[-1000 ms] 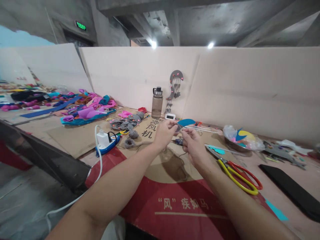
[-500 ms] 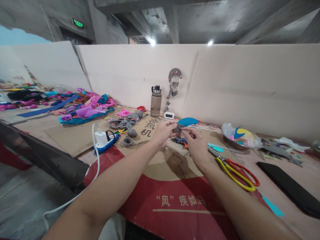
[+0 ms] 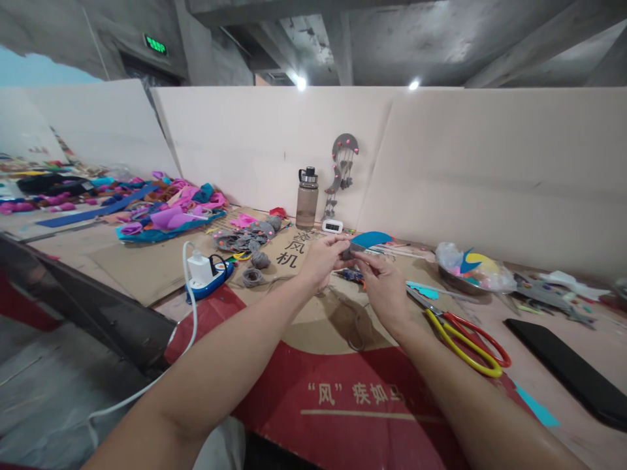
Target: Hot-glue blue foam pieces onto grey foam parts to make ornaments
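Note:
Above the cardboard, my left hand [image 3: 321, 260] pinches a small dark grey felt piece [image 3: 347, 252] between thumb and fingers. My right hand [image 3: 386, 287] is closed too, its thumb and forefinger pressed together at the felt's right edge. Whether a needle or thread is between those fingertips is too small to tell. Grey yarn [image 3: 356, 341] lies in a loose loop on the cardboard below. Left of my hands are a coil of grey yarn [image 3: 253, 278] and a grey yarn ball [image 3: 260, 260]. Scissors [image 3: 460, 336] with red and yellow handles lie beside my right forearm.
A water bottle [image 3: 306, 202] and small digital clock [image 3: 332, 226] stand by the partition, near a grey hanging ornament [image 3: 345, 153]. At left are a power strip [image 3: 215, 281] and colourful felt scraps [image 3: 171, 219]. A bowl [image 3: 460, 282] and black phone [image 3: 563, 369] are at right.
My right hand has moved slightly left and its fingers have closed together at the felt's edge. My left hand keeps its pinch in nearly the same place.

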`<state>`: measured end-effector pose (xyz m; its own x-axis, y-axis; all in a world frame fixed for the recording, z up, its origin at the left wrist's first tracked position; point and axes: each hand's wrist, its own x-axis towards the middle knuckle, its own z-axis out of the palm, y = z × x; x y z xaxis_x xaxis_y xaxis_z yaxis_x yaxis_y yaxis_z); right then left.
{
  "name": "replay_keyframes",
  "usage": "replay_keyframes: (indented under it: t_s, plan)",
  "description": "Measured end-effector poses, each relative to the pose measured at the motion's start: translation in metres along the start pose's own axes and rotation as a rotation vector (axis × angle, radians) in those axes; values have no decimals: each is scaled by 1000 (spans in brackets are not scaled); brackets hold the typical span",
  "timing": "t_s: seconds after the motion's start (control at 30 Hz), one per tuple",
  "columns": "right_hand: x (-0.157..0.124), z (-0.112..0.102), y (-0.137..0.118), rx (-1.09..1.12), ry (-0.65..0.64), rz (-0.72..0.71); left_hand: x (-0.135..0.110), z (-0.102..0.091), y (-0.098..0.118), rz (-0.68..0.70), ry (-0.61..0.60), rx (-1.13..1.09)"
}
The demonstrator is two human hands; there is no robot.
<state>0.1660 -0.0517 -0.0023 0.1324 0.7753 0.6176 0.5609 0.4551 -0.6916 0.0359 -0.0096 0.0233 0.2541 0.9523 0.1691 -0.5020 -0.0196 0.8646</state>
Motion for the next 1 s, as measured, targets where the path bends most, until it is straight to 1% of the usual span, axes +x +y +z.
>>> replay_keyframes:
  t_s: [0.17, 0.27, 0.3, 0.37, 0.43, 0.47, 0.6, 0.67, 0.73, 0.87, 1.0]
  plan:
    - [-1, 0, 2, 20, -29, 16, 1, -1, -1, 33, 3, 23]
    - [-1, -2, -2, 21, -5, 14, 1, -1, -1, 44, 35, 21]
    - [-1, -4, -4, 27, 16, 33, 2, -1, -1, 48, 46, 17]
    - [0, -7, -8, 60, 54, 117, 2, 0, -2, 51, 65, 11]
    - [2, -8, -9, 116, 85, 198, 1, 1, -2, 52, 74, 11]
    - [3, -8, -8, 144, 99, 216, 1, 2, -3, 50, 74, 13]
    - [7, -5, 5, 247, 164, 214, -2, 4, -2, 24, 57, 21]
    - [8, -3, 12, 272, 184, 238, -3, 5, -2, 1, 50, 21]
    - [8, -3, 16, 262, 184, 252, -3, 5, -2, -21, 45, 21]
    - [8, -5, 18, 221, 172, 232, -2, 4, -3, -38, 30, 10]
    - [9, -5, 18, 276, 154, 260, -2, 4, -3, -50, 7, -10]
